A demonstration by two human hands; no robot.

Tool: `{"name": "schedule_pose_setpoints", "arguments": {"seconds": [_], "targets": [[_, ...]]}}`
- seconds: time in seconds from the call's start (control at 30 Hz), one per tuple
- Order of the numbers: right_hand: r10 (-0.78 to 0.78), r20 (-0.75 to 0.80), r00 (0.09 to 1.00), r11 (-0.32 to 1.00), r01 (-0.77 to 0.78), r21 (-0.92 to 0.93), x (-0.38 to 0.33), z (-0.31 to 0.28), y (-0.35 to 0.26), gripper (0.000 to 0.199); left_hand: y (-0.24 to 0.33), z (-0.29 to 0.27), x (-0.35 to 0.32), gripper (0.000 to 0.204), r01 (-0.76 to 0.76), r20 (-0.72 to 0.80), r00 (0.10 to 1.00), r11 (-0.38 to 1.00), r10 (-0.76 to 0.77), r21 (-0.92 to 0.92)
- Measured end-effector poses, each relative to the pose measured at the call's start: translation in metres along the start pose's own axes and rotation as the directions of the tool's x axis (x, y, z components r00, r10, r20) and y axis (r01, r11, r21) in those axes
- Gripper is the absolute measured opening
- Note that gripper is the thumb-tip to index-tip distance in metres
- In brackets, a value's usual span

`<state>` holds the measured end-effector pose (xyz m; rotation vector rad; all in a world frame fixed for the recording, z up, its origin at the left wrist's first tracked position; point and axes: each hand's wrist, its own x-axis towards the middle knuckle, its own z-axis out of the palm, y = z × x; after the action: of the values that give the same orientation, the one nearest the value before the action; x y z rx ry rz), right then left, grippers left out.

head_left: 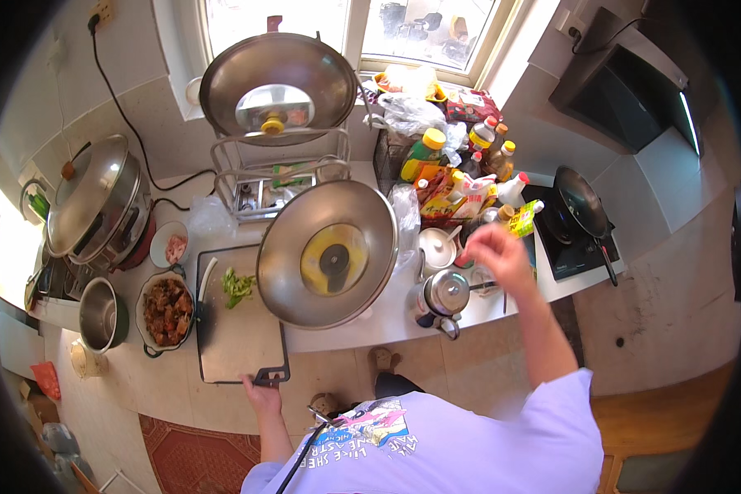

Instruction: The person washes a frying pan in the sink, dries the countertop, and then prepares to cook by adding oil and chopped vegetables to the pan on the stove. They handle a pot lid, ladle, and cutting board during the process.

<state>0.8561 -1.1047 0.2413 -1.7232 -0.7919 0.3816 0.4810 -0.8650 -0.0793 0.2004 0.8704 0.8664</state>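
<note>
My left hand (261,397) is closed on the near edge of a cutting board (230,350), beside its dark corner handle. The board juts over the counter's front edge. Chopped green leaves (239,286) and a pale stalk (207,277) lie on it. Over the right part of the counter hovers my right hand (502,253), fingers bent and somewhat blurred; whether they hold anything is unclear. Just left of it stands a white lidded pot (438,248), and nearer me a steel kettle (446,293). A large pan lid (325,305) with a glass centre covers the board's right side.
Left of the board are a bowl of browned food (166,311), a steel pot (100,317) and a small bowl with meat (170,244). A big lidded cooker (99,202) stands farther left. Sauce bottles (479,136) crowd the back right, beside a black frying pan (579,202) on the hob.
</note>
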Motion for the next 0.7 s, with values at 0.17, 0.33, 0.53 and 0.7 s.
{"name": "schedule_pose_setpoints", "arguments": {"seconds": [0.17,0.33,0.53,0.7], "targets": [[-0.235,-0.109,0.966,0.855,0.152,-0.495,0.157,-0.069,0.033,0.019,0.004,-0.049,-0.006,0.049,-0.141,-0.408,0.881,0.955,0.240,0.259],[-0.224,-0.027,0.974,0.503,0.092,-0.859,0.291,-0.074,0.085,0.038,0.022,0.048,-0.066,0.048,-0.371,-0.388,0.626,0.696,0.676,0.614],[-0.229,-0.124,0.966,0.518,0.013,-0.855,0.361,-0.048,0.112,0.021,0.035,0.272,-0.086,0.026,-0.774,0.371,0.501,0.212,0.782,0.597],[-0.211,-0.428,0.879,0.929,0.044,-0.368,0.361,-0.128,0.152,0.018,-0.028,0.455,-0.030,0.014,-0.992,0.978,0.122,0.005,0.172,0.122]]}}
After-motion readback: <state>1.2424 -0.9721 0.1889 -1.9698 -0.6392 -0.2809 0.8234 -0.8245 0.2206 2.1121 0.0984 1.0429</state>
